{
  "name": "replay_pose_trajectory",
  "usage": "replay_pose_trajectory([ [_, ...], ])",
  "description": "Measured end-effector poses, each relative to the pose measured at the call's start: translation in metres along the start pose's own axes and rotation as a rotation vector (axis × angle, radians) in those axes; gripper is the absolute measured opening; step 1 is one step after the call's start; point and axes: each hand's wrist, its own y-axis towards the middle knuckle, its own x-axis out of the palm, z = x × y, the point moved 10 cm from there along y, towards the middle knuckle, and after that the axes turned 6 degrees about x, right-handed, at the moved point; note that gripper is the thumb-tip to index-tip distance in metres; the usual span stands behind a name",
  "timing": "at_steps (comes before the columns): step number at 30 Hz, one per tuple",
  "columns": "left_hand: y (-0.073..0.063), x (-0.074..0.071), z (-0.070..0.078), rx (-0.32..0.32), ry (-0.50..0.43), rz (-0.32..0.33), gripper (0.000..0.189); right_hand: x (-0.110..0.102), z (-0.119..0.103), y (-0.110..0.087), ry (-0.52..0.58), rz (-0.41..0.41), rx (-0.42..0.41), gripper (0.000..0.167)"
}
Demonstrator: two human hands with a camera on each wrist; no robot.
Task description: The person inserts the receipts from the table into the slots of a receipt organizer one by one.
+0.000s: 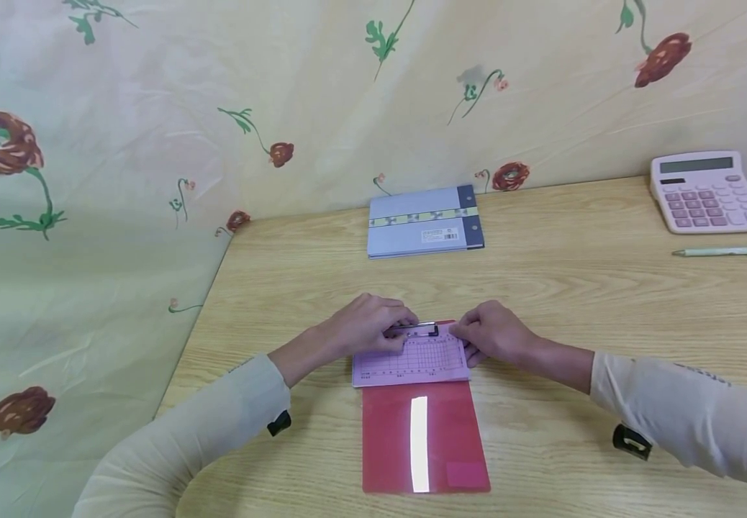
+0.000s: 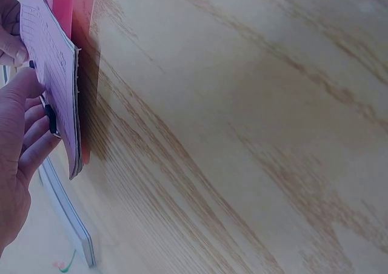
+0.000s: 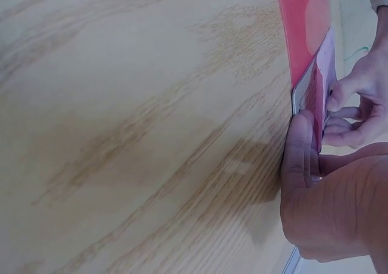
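Observation:
A pad of pink printed forms [image 1: 412,363] lies across the upper part of a glossy red clipboard [image 1: 386,439]. At the pad's top edge is a metal clip [image 1: 422,329] with black ends. My left hand [image 1: 370,325] pinches the clip, its thumb on the pad's face and its fingers at the far side. With thumb and fingers my right hand [image 1: 495,334] pinches the pad's upper right corner. In the right wrist view, the pad's edge [image 3: 325,62] is tilted up from the red board [image 3: 303,25]. Whether the clip grips the pad is hidden.
Behind the hands lies a blue hardcover notebook [image 1: 412,223] by the flowered cloth [image 1: 322,93]. A pink calculator [image 1: 707,193] and a pale green pen [image 1: 730,252] are at the far right of the wooden table [image 1: 574,280].

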Motion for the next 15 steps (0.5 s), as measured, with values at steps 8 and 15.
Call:
replay_pose_trajectory([
  [8, 0.0001, 0.0012, 0.0001, -0.005, 0.02, -0.013, 0.035, 0.0004, -0.001, -0.0009, -0.006, 0.001, -0.012, 0.027],
  [15, -0.0005, 0.0026, -0.0008, -0.021, 0.021, -0.008, 0.035, 0.0003, -0.001, 0.0004, -0.024, 0.019, -0.022, 0.026],
])
